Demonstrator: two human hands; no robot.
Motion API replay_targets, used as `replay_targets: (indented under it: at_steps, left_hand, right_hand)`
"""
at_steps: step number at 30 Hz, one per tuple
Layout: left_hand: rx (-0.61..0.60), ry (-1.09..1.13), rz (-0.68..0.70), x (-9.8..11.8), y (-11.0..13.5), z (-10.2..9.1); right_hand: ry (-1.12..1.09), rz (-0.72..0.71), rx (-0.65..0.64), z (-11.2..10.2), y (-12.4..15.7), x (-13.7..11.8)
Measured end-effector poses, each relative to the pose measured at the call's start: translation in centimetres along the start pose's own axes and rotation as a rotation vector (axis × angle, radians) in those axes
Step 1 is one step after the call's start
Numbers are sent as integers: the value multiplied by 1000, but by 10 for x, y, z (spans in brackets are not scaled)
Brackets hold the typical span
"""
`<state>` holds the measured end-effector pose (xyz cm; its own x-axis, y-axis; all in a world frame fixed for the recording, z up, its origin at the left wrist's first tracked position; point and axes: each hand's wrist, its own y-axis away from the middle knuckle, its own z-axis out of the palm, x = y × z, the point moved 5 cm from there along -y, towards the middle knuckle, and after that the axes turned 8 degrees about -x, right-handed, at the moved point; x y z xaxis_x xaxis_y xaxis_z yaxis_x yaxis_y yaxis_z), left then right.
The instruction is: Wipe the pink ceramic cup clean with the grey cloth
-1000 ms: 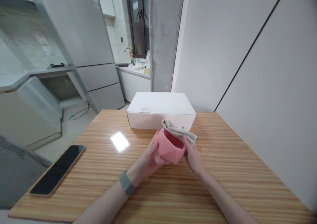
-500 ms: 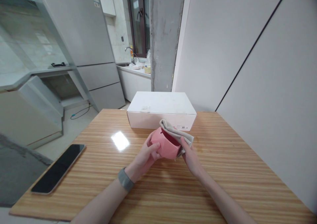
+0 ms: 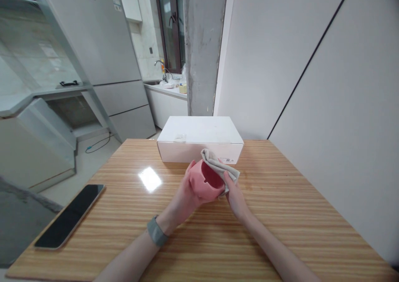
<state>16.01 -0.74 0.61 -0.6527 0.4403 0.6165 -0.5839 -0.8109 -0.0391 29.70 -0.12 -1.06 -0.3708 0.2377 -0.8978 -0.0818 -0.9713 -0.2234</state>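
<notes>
From the head cam, the left hand [image 3: 183, 194] was cupped around a pink faceted bowl [image 3: 204, 181], fingers wrapped on its near side, holding it up just above the wooden table [image 3: 280, 215]. The bowl was tipped so its opening faced up and to the right, away from the person, toward the white box. The right hand [image 3: 233, 194] had its fingers pinched on a beige cloth [image 3: 220, 167], which draped over the bowl's far rim and partly into it. A grey wristband [image 3: 156, 231] sat on the left wrist.

Table was light striped wood with a glare spot. A white cardboard box [image 3: 199, 138] sat just behind the bowl, and a black phone [image 3: 70, 215] lay well off to the left, near the edge. Behind: a concrete pillar [image 3: 204, 45], a grey fridge [image 3: 99, 53], and a kitchen counter with a tap [image 3: 160, 64].
</notes>
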Motion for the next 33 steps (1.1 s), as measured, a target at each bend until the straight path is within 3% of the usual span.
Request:
replay_targets:
  at_steps: [6,12,17,23,29,33]
  left_hand:
    - [-123,-20,-45,0,1,-1]
    - [-226,-97,-136,-9,1,-20]
    - [-213,-116,-121,-8,0,-24]
    - [-157,-208,-90,9,-3,-21]
    - [-42,-255,87,17,-1,-13]
    - [-128,-112,-24,5,-2,1]
  right_hand:
    - [6,9,41,-5,-2,-8]
    - [46,58,38,-1,2,-19]
    - [64,107,2,0,4,-18]
    - [64,98,-78,10,8,-17]
    - [36,84,-65,8,6,-3]
    - [51,50,-46,1,1,-3]
